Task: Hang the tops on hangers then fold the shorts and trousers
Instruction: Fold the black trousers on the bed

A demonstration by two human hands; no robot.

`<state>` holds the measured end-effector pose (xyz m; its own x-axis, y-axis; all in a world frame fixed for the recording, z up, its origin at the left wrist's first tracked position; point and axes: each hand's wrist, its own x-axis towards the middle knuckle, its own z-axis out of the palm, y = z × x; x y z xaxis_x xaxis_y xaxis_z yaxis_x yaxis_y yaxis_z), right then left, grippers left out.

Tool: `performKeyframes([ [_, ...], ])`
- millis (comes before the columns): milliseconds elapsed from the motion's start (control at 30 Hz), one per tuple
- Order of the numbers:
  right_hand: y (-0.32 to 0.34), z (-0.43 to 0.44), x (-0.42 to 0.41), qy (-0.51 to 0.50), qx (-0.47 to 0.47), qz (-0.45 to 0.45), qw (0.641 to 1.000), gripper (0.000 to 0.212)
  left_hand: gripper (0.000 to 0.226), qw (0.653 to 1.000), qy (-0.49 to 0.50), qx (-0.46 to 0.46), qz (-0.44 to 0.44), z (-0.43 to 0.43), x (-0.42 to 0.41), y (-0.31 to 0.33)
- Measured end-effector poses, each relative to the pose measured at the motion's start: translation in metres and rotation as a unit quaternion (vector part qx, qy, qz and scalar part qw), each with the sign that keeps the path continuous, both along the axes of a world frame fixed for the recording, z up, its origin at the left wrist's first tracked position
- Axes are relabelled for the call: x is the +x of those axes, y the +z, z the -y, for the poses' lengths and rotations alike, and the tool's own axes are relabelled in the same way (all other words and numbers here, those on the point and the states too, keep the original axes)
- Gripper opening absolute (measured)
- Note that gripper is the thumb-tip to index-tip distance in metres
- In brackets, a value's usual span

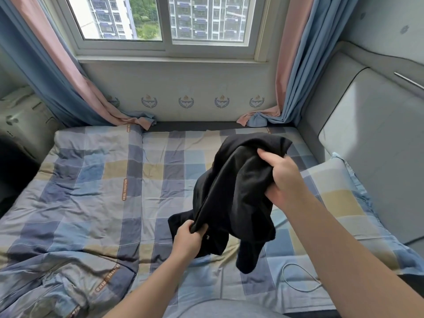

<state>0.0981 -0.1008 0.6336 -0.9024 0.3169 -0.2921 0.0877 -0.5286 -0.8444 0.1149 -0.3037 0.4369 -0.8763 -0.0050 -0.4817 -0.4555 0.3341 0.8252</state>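
Note:
A black garment [236, 193] hangs bunched in the air above the bed, its lower end drooping toward the sheet. My left hand [187, 241] grips an edge of it low down, fingers curled round the fabric. Higher and to the right, my right hand [283, 177] holds a gathered fold of the same garment. I cannot tell whether it is a top or trousers. No hanger is in view.
The bed carries a checked blue, beige and grey sheet [96, 180]. A matching pillow [344, 198] lies at the right. A white cable [298, 278] loops near the front right. Curtains [68, 88] trail onto the bed below the window [165, 24].

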Motion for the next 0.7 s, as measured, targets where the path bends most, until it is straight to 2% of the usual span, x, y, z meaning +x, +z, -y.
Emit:
performKeyframes([
  [133, -0.008, -0.014, -0.005, 0.023, -0.067, 0.0, 0.998, 0.038, 0.032, 0.997, 0.048, 0.057, -0.025, 0.005, -0.009, 0.014],
  [200, -0.017, -0.022, -0.005, 0.046, -0.077, 0.01, 0.996, 0.044, 0.021, 0.994, 0.067, 0.085, -0.03, 0.008, -0.017, 0.028],
  [267, -0.028, -0.027, -0.004, 0.063, -0.06, 0.03, 0.996, 0.044, 0.012, 0.988, 0.082, 0.123, -0.043, 0.01, -0.024, 0.047],
  [433, -0.062, -0.03, 0.008, 0.124, 0.043, 0.049, 0.99, 0.043, 0.016, 0.96, 0.134, 0.247, -0.022, 0.017, -0.043, 0.094],
  [500, -0.072, -0.019, 0.017, 0.203, 0.133, 0.06, 0.968, 0.044, 0.018, 0.948, 0.149, 0.28, -0.005, 0.019, -0.048, 0.105],
  [633, -0.098, 0.012, 0.032, 0.368, 0.296, 0.097, 0.876, 0.096, 0.029, 0.929, 0.168, 0.329, 0.021, 0.018, -0.052, 0.117],
  [700, -0.115, 0.026, 0.036, 0.389, 0.338, 0.123, 0.848, 0.101, 0.033, 0.908, 0.177, 0.378, 0.039, 0.018, -0.051, 0.123],
])
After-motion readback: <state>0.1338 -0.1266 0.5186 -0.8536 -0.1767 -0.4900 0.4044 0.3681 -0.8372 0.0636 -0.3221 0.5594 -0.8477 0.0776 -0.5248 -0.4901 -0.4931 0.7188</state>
